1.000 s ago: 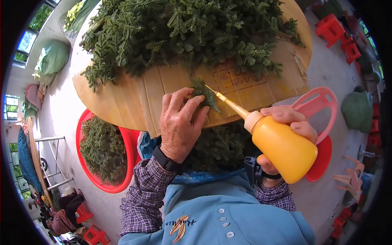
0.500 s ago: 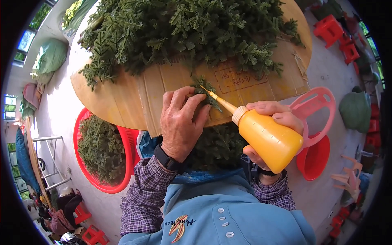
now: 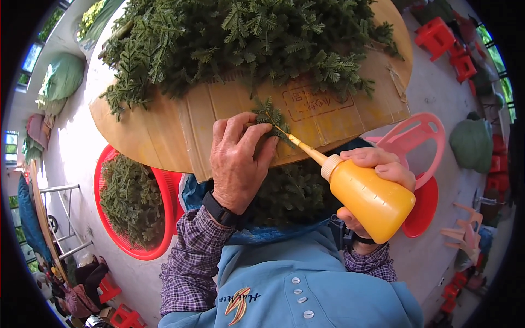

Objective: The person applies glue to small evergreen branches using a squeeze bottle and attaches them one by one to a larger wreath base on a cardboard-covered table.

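Observation:
My left hand (image 3: 238, 158) pinches a small green fir sprig (image 3: 269, 115) at the near edge of the cardboard-covered round table (image 3: 147, 136). In my right hand (image 3: 377, 164) is a squeeze bottle (image 3: 372, 199) of yellow-orange liquid, fingers wrapped round its body. Its long tapered nozzle points up and left, the tip close to the sprig. A thin yellow streak shows along the sprig's stem by the tip. Beyond my hands lies a big heap of fir branches (image 3: 240, 49).
A red basket (image 3: 168, 218) full of fir sprigs stands at the left. More greenery (image 3: 295, 194) lies in a blue bag at my lap. On the right are a pink plastic chair back (image 3: 440, 142) and red stools (image 3: 435, 38). A person (image 3: 82, 295) sits far left.
My right hand has drawn the bottle down and right, so the nozzle tip has slid back along the sprig, and a yellow streak now shows there. My left hand keeps its pinch.

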{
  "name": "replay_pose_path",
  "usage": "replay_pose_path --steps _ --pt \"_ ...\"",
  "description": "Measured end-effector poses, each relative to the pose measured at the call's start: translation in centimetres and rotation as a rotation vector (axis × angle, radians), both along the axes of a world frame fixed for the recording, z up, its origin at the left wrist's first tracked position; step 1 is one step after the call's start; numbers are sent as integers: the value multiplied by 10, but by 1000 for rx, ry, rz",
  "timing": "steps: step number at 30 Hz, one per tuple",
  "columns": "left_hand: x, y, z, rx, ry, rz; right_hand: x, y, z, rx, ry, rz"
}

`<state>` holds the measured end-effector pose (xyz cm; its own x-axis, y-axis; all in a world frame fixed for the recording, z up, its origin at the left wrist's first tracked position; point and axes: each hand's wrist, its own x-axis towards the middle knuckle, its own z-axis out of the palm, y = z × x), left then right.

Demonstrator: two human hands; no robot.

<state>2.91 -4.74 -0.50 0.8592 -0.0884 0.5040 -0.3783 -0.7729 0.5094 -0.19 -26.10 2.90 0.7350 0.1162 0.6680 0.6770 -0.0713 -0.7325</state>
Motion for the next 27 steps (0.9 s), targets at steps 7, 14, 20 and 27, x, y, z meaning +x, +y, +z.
replay_pose_path --steps 7,14,20,27 --pt "0 0 0 7 -14 3 -12 -4 2 -5 5 -28" --pt "0 -1 -1 8 -18 2 -20 -9 4 -25 9 -51" --pt "0 -1 -2 -8 -16 2 -28 -16 4 -22 -10 -81" --pt "-17 15 20 -110 162 -246 -41 -47 8 20 -43 -152"
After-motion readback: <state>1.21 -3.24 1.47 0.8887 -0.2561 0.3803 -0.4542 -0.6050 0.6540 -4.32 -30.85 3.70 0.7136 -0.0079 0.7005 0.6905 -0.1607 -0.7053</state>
